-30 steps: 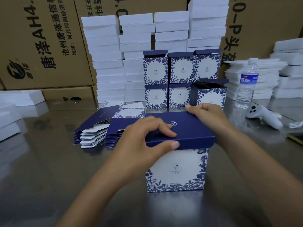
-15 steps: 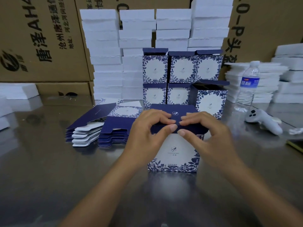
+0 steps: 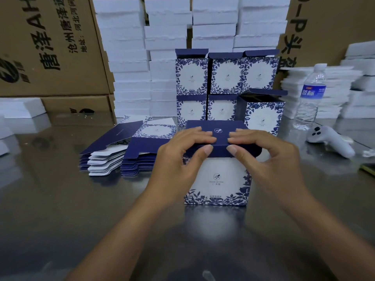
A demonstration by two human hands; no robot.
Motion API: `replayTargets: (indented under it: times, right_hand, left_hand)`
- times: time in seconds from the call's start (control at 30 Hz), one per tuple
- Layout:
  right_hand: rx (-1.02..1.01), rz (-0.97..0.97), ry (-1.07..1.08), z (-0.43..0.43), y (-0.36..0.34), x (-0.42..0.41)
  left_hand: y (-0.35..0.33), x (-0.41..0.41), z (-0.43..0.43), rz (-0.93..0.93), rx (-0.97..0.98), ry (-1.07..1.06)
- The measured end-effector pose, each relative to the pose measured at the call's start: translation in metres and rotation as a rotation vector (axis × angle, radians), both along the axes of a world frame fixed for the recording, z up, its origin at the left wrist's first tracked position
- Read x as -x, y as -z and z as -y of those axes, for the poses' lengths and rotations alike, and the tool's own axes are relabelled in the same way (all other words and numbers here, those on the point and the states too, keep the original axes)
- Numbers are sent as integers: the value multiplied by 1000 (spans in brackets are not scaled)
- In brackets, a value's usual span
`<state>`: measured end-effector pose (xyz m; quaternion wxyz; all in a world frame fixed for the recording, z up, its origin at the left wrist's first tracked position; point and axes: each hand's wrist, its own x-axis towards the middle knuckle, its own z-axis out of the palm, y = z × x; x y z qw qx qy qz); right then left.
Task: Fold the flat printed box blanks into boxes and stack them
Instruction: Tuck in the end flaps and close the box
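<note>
A folded blue-and-white floral box (image 3: 218, 179) stands upright on the steel table (image 3: 50, 199) in front of me. My left hand (image 3: 182, 157) and my right hand (image 3: 261, 157) both grip its dark blue lid flap (image 3: 218, 130), fingers on top and thumbs pressed on the front tuck edge. Behind it stand several finished boxes (image 3: 225, 78) in two rows, and one box (image 3: 263, 112) with its lid open stands at the right. Two piles of flat blanks (image 3: 125, 151) lie to the left of the box.
Stacks of white foam trays (image 3: 129, 57) and brown cartons (image 3: 50, 47) line the back. A water bottle (image 3: 310, 94) and a white controller (image 3: 328, 140) sit at the right, with more white stacks (image 3: 345, 88) behind them. A phone edge (image 3: 368, 169) shows at far right.
Both hands moved together to the front middle of the lid flap and pressed it down. The box now sits a little farther from me, and the view rose slightly.
</note>
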<state>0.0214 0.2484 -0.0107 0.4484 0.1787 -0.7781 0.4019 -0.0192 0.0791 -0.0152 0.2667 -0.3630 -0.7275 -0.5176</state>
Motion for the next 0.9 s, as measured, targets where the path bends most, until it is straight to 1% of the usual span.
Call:
replayTargets:
  times: [0.13,0.33,0.57,0.9]
  right_hand:
    - [101,25,-21,-5,1,-2]
    - [96,15,-30,-4,2,1]
    - [173,43,13,-11,4,-7]
    - [218,49,-30,-18,4,-5]
  left_hand:
    - [1,2,6,59,-47,29]
    - [2,5,5,65,-83,39]
    - [5,8,14,96,-54,74]
    - [3,8,14,154,-106,79]
